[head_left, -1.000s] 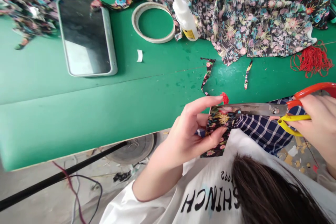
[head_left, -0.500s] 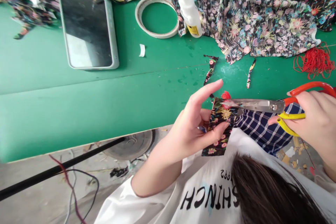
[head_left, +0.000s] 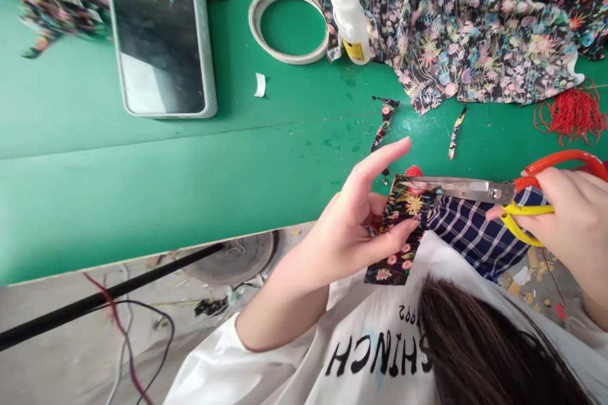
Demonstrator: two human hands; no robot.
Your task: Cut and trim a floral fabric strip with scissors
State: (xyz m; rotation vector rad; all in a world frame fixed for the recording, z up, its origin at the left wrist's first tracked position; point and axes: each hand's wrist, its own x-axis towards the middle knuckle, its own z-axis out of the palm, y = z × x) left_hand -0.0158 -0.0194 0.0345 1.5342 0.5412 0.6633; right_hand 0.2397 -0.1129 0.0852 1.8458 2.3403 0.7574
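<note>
My left hand pinches a small piece of black floral fabric between thumb and fingers, with the index finger stretched out above it. A bit of red thread sticks up at the fabric's top edge. My right hand grips scissors with orange and yellow handles. Their blades lie together across the top edge of the fabric piece. Both hands are just in front of the green table's near edge, above my white shirt.
On the table lie a phone, a roll of tape, a white glue bottle, a large floral cloth, a tangle of red thread and thin fabric scraps. Below the table are a black rod and cables.
My left index finger has lifted off the fabric and now points up. The scissors stay at the fabric's top edge. The view has shifted slightly downward over the table.
</note>
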